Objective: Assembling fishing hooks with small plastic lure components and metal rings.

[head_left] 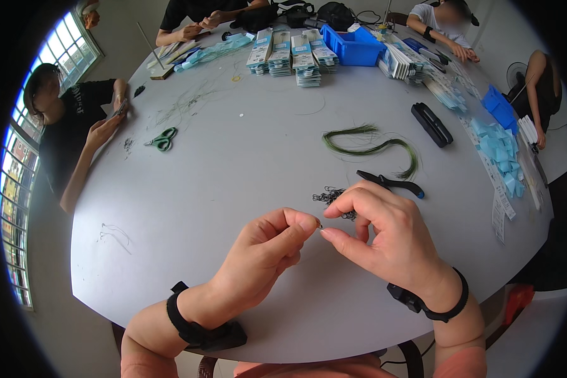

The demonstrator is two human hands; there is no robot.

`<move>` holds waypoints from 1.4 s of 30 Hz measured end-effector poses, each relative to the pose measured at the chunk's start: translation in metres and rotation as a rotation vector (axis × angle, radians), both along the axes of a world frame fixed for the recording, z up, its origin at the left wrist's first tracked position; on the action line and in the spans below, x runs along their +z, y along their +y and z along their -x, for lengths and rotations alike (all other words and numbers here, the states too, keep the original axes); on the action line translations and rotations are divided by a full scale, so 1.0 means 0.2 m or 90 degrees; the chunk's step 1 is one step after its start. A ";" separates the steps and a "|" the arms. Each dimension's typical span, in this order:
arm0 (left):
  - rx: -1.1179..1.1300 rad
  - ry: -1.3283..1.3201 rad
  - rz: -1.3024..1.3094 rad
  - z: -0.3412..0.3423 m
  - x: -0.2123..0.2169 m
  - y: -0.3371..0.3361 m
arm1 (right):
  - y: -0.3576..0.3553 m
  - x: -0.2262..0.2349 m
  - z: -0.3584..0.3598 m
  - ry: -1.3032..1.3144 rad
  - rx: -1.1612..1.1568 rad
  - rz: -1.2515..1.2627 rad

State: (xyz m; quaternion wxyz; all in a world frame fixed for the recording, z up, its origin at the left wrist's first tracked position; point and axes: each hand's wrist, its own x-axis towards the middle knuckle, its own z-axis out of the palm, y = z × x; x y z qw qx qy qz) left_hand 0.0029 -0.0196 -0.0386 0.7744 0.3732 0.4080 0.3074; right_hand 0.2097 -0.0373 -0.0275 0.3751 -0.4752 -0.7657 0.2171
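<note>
My left hand [268, 255] and my right hand [384, 236] meet above the near part of the round grey table [189, 189]. Their thumbs and forefingers pinch a tiny dark metal piece [319, 225] between them. Just beyond my right fingers lies a small pile of dark little metal hooks [329, 196]. Black pliers with a blue tip [392, 184] rest behind my right hand. A curved bundle of green thread [373, 148] lies further back. Both wrists wear black bands.
Green scissors [163, 139] lie at the left. Stacks of packaged cards [290, 57], blue bins [354, 45] and light blue packets [501, 148] line the far and right edges. A black case [431, 124] sits at the right. Other people sit around the table.
</note>
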 end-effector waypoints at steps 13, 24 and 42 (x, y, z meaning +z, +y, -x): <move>-0.028 -0.046 0.013 0.02 -0.03 0.01 | 0.00 -0.02 0.02 0.025 -0.009 -0.007; -0.010 -0.040 0.029 0.02 -0.03 0.00 | 0.00 0.00 0.01 0.018 0.000 0.019; -0.030 -0.011 0.040 0.02 -0.03 0.01 | 0.00 -0.01 0.01 -0.008 -0.005 -0.043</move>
